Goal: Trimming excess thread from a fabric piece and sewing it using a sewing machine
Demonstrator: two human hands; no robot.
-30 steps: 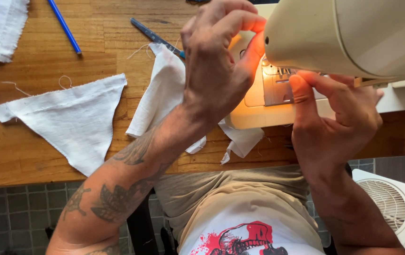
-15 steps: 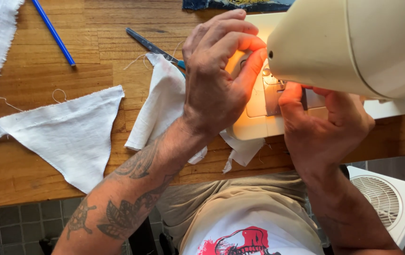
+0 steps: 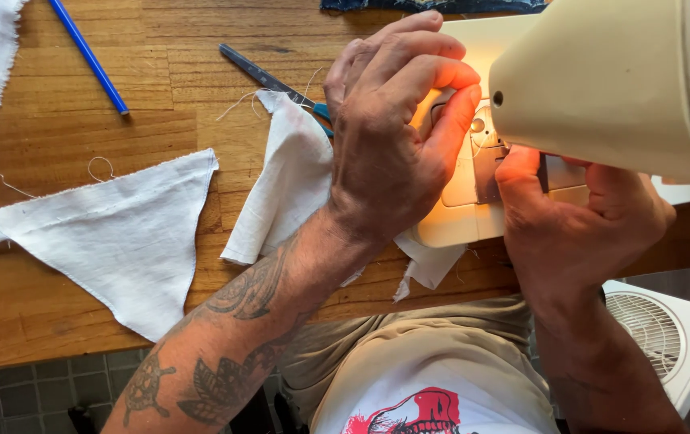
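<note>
At the table's near edge, both hands worked under the machine (image 3: 602, 88) head. The right hand (image 3: 578, 221) pinched something unseen at the needle, seemingly threading; the left hand (image 3: 389, 137) lay flat, holding nothing, on the cloth (image 3: 285, 181). Steady fingers were needed next. Farther off lay 1 pen (image 3: 88, 56).

single head view, looking steeply down, close over wooden table (image 3: 55, 145) edge and sewing machine (image 3: 602, 80)

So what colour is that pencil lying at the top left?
Blue: the pencil lies on the wooden table, in the head view.
</note>
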